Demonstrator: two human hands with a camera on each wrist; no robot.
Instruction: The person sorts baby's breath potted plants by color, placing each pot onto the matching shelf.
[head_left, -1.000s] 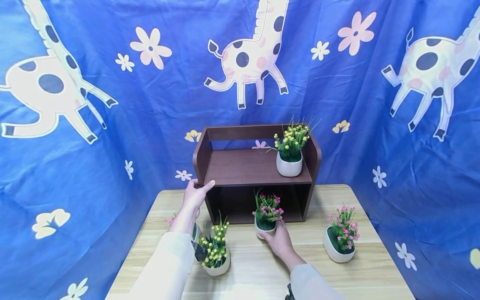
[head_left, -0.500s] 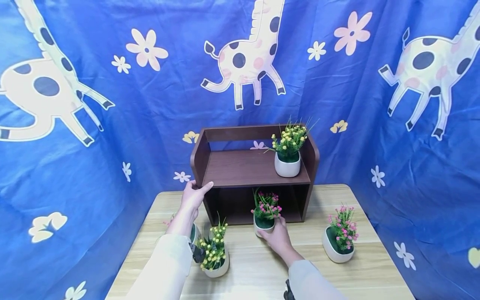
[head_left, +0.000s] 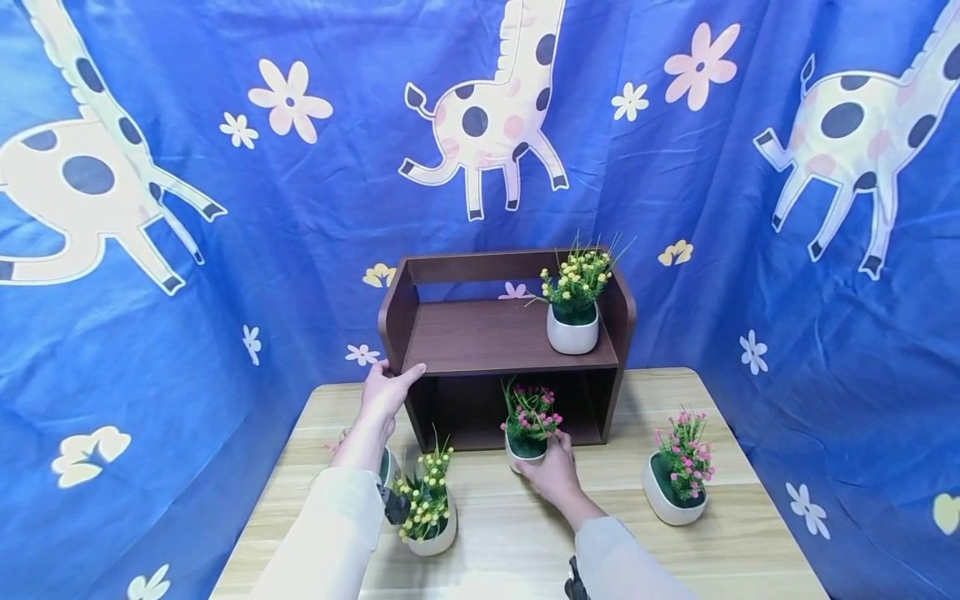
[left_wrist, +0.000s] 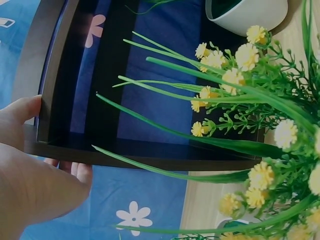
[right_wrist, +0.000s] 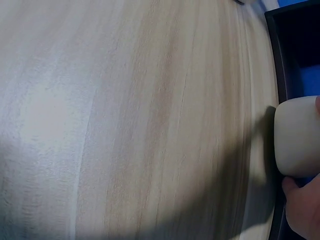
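Observation:
A small shelf of dark brown wood stands on the table. My left hand grips its left front corner, thumb on the front and fingers round the side panel; the left wrist view shows this hand close up. My right hand holds a potted plant with pink flowers at the front of the lower compartment. Its white pot appears in the right wrist view, with thumb and fingers on opposite sides. The pot's underside is hidden in the head view. A yellow-flowered plant sits at the right of the upper board.
On the table, a yellow-flowered plant stands near my left wrist. Another white pot is partly hidden behind my left forearm. A pink-flowered plant stands at the right. A blue giraffe-print curtain surrounds the table.
The pink-flowered plant in my right hand has moved slightly toward the shelf's lower compartment. My left hand keeps its hold on the shelf corner. The head view has shifted a little.

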